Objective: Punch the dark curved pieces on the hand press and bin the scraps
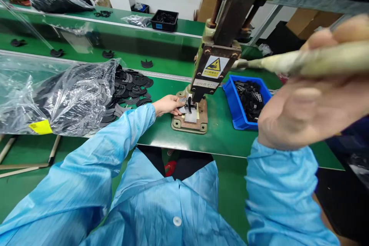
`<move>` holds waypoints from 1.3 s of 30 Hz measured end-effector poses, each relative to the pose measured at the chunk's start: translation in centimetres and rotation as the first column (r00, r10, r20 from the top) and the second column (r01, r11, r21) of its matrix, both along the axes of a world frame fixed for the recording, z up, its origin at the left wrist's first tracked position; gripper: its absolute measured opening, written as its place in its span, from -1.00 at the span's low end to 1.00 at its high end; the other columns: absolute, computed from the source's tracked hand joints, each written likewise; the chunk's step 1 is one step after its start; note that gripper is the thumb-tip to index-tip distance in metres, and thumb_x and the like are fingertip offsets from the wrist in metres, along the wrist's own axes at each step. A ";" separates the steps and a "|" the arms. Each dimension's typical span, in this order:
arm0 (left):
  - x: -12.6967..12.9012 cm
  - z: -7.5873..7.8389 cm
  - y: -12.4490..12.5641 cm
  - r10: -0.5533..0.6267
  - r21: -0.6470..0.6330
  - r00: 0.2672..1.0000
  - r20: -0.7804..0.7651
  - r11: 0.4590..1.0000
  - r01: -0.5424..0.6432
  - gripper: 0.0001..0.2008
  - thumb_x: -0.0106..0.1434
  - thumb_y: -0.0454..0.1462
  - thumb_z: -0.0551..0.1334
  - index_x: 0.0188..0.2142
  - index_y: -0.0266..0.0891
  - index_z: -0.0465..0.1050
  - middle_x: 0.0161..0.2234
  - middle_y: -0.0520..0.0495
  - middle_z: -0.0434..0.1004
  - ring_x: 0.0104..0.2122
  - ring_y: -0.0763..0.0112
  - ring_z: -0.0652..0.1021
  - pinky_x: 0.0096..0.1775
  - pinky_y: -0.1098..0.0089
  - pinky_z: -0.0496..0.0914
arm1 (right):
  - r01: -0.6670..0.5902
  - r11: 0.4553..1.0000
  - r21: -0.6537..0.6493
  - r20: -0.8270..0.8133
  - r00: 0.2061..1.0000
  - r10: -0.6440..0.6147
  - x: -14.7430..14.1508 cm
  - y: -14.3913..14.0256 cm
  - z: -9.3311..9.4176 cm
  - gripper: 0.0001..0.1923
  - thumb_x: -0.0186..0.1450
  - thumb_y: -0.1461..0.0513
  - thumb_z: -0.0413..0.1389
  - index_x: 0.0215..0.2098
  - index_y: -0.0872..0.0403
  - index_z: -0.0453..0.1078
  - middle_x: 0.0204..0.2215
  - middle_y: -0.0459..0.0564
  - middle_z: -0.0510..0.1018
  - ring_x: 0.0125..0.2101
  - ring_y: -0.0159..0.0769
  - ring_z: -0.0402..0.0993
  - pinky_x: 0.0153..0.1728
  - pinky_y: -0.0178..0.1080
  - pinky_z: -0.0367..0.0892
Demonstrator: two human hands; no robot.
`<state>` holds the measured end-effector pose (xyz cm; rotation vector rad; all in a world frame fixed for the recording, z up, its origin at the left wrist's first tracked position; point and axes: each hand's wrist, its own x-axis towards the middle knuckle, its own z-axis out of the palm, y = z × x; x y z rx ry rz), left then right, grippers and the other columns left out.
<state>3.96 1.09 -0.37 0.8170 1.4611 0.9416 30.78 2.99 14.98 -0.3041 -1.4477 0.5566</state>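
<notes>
Far left, a clear plastic bag (54,96) spills flat black curved pieces (129,88) onto the green table (225,134). Centre now: the left hand (168,104) pinches one small black piece (189,103) with its fingertips, upright on the white pad under the hand press (215,65). Beside it, a blue bin (239,111) of black parts. Right hand (311,100) is wrapped tight around the press lever (302,61).

Right hand (311,100) looms blurred, fingertips cut off at the frame's edge. Left hand's (168,105) fingertips vanish behind the press (215,65). Parts inside the plastic bag (57,96) stay hazy, uncountable.
</notes>
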 end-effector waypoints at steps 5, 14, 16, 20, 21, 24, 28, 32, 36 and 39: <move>-0.1 1.5 -4.8 -0.013 0.136 0.997 0.080 0.991 0.002 -0.67 0.35 -0.18 0.48 -0.36 -0.28 0.39 -0.49 -0.07 0.62 -0.55 0.46 0.64 -0.48 0.52 0.55 | 0.072 0.997 -0.013 0.007 0.997 -0.072 -0.3 1.7 -4.1 -0.51 0.30 0.14 0.37 0.17 -0.06 0.45 0.10 -0.01 0.53 0.02 -0.33 0.59 0.09 -0.18 0.51; 2.3 4.3 -11.5 -0.108 0.256 0.986 0.129 0.964 0.072 -0.58 0.28 -0.04 0.51 -0.35 -0.24 0.37 -0.51 -0.01 0.60 -0.60 0.47 0.60 -0.53 0.50 0.52 | -0.204 0.799 -0.565 0.240 0.887 0.395 -5.5 -6.7 -18.5 -0.55 0.20 -0.11 0.40 -0.06 -0.11 0.51 -0.18 -0.04 0.68 -0.22 -0.21 0.65 -0.16 -0.05 0.67; 3.0 4.4 -12.1 -0.113 0.245 0.988 0.102 0.966 0.086 -0.58 0.30 -0.04 0.50 -0.36 -0.24 0.35 -0.52 -0.02 0.59 -0.60 0.46 0.59 -0.53 0.50 0.52 | -0.190 0.793 -0.579 0.235 0.892 0.385 -6.2 -7.6 -18.7 -0.55 0.20 -0.16 0.38 -0.14 -0.10 0.48 -0.25 -0.07 0.64 -0.24 -0.23 0.62 -0.17 -0.07 0.64; 3.6 4.7 -13.0 -0.126 0.231 0.992 0.026 0.966 0.116 -0.62 0.34 -0.05 0.46 -0.32 -0.24 0.37 -0.49 -0.05 0.62 -0.56 0.43 0.62 -0.51 0.48 0.54 | -0.157 0.808 -0.567 0.235 0.910 0.342 -6.2 -8.5 -18.6 -0.55 0.26 -0.16 0.32 -0.19 -0.01 0.43 -0.26 -0.05 0.61 -0.22 -0.28 0.59 -0.15 -0.17 0.56; 3.6 4.8 -13.2 -0.130 0.225 0.991 0.016 0.967 0.123 -0.62 0.34 -0.05 0.46 -0.31 -0.25 0.38 -0.49 -0.05 0.62 -0.56 0.43 0.62 -0.51 0.49 0.54 | -0.150 0.816 -0.559 0.236 0.914 0.330 -6.1 -8.7 -18.6 -0.56 0.27 -0.14 0.31 -0.19 0.01 0.43 -0.25 -0.03 0.60 -0.21 -0.30 0.58 -0.14 -0.19 0.54; 3.9 5.1 -13.6 -0.150 0.200 0.987 0.052 0.970 0.137 -0.63 0.34 -0.05 0.46 -0.29 -0.25 0.38 -0.52 -0.02 0.59 -0.59 0.40 0.62 -0.57 0.51 0.49 | -0.135 0.838 -0.529 0.238 0.924 0.299 -5.6 -9.2 -18.6 -0.62 0.32 -0.10 0.29 -0.24 0.02 0.42 -0.27 -0.04 0.58 -0.25 -0.34 0.54 -0.20 -0.24 0.49; 4.0 5.1 -13.7 -0.187 0.182 0.971 0.152 0.970 0.158 -0.60 0.32 -0.01 0.47 -0.25 -0.26 0.41 -0.53 -0.03 0.59 -0.61 0.38 0.62 -0.60 0.52 0.47 | -0.129 0.856 -0.501 0.256 0.922 0.290 -5.3 -9.7 -18.6 -0.67 0.35 -0.05 0.27 -0.28 0.01 0.40 -0.34 -0.09 0.54 -0.30 -0.36 0.50 -0.23 -0.25 0.46; 3.5 4.8 -13.4 -0.172 0.158 0.975 0.143 0.976 0.149 -0.59 0.30 -0.01 0.49 -0.26 -0.26 0.40 -0.54 -0.03 0.59 -0.62 0.37 0.63 -0.58 0.50 0.50 | -0.117 0.844 -0.524 0.306 0.899 0.315 -5.3 -9.7 -18.9 -0.75 0.39 0.02 0.23 -0.21 0.01 0.42 -0.27 -0.06 0.58 -0.27 -0.36 0.52 -0.25 -0.27 0.47; 3.3 4.9 -13.6 -0.173 0.183 0.980 0.102 0.971 0.153 -0.62 0.33 -0.04 0.47 -0.24 -0.25 0.41 -0.55 -0.01 0.58 -0.61 0.38 0.62 -0.59 0.50 0.50 | -0.105 0.840 -0.533 0.318 0.895 0.314 -5.3 -9.6 -19.4 -0.76 0.37 0.05 0.26 -0.23 0.02 0.41 -0.29 -0.07 0.56 -0.29 -0.37 0.50 -0.24 -0.27 0.47; 3.4 5.0 -13.8 -0.168 0.179 0.984 0.063 0.972 0.154 -0.66 0.36 -0.07 0.45 -0.22 -0.25 0.41 -0.56 0.00 0.58 -0.63 0.39 0.61 -0.60 0.52 0.48 | -0.100 0.843 -0.529 0.305 0.904 0.298 -5.3 -9.7 -19.6 -0.76 0.36 0.06 0.28 -0.25 0.03 0.41 -0.31 -0.07 0.57 -0.30 -0.37 0.51 -0.26 -0.28 0.45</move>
